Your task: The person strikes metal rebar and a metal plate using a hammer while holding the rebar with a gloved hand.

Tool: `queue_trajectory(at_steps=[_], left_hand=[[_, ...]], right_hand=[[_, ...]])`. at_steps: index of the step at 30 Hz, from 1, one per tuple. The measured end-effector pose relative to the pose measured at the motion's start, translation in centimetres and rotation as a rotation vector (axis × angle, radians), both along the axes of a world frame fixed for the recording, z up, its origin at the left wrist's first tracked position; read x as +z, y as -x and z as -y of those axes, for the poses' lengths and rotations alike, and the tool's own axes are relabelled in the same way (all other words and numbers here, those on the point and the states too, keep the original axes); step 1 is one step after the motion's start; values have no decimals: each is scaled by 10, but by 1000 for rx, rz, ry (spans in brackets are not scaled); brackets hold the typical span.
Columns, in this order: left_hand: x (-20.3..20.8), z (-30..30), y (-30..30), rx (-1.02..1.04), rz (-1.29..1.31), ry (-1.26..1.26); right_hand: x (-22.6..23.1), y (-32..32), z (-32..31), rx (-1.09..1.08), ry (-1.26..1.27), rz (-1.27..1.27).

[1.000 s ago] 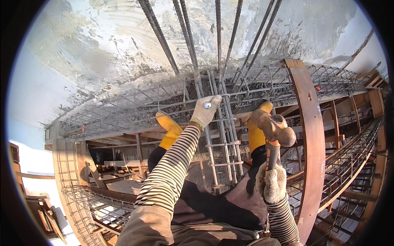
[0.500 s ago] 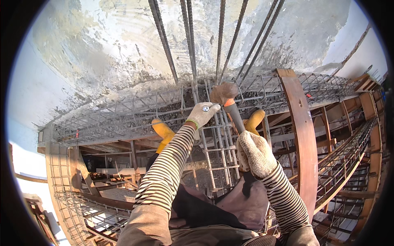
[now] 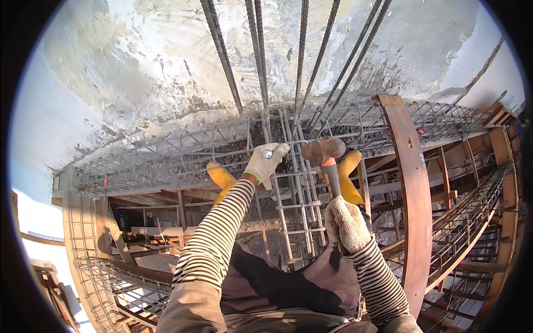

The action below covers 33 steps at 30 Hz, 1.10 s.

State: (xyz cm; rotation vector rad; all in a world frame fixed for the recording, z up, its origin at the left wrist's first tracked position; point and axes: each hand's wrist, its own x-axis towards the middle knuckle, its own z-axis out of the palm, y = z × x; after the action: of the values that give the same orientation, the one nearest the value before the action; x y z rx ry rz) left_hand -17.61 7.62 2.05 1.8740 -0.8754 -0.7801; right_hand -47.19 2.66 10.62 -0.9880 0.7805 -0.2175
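My left hand, in a pale knitted glove, is closed around a metal rod with a shiny round end; the rest of the rod is mostly hidden. It rests over the long bars of a narrow rebar cage that runs toward me. My right hand, gloved too, grips the dark lower handle of a club hammer. The hammer's rusty brown head stands to the right of my left hand, apart from it, with an orange band just under the head.
Upright ribbed bars rise before a stained concrete wall. A rebar cage lies along the wall's foot over rubble. My yellow boots stand on both sides. A brown wooden plank crosses at right, with timber framing and gaps below.
The hammer and my right hand have moved toward me, and the hammer head has swung right, away from my left hand. My left hand has shifted slightly left, still holding the rod.
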Motion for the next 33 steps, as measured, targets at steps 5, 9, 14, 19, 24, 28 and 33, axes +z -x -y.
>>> queue_trajectory(at_steps=[5, 9, 14, 19, 24, 28, 33], left_hand=[[14, 15, 0, -55, 126, 93], [-11, 16, -4, -107, 229, -53], [-14, -3, 0, -122, 208, -75], [37, 0, 11, 32, 44, 305], [78, 12, 7, 18, -157, 718], [86, 36, -1, 71, -18, 728], [29, 50, -6, -51, 135, 479]], right_hand=[[-32, 42, -14, -138, 59, -27], [-33, 63, -27, -166, 77, -47], [-8, 74, -20, -96, 254, 1], [16, 62, -13, -118, 300, 56], [19, 62, -16, -129, 338, 42], [11, 70, -19, -122, 306, -15], [9, 73, -20, -95, 281, -28]])
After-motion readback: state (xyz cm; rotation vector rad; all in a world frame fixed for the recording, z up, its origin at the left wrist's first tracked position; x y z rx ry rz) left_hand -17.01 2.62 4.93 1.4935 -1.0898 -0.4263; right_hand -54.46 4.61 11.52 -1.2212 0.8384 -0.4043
